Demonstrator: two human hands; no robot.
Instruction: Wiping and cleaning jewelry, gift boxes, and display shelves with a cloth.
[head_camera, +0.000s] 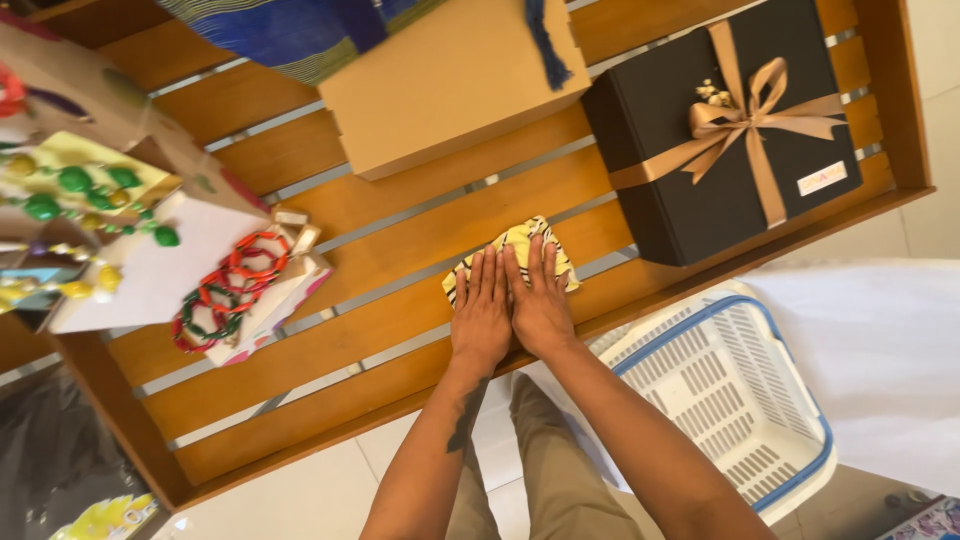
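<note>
Head view. Left hand (481, 310) and right hand (538, 300): both palm-down, side by side and touching, fingers (487, 268) straight and pressed together, flat on a folded cloth (520, 240), yellow with black-and-white stripes. Cloth lies on the wooden slatted bench (400, 330), near its front edge, partly hidden under the hands. Black gift box (680, 190) with tan ribbon bow (740, 115): right of the cloth, apart from it. Plain tan cardboard box (445, 85): behind the cloth. Red and green bead bracelets (225, 290) on a white card: left, well apart. Green bead necklace (85, 190): far left. White basket (740, 400) with blue rim: on the floor, below right.
</note>
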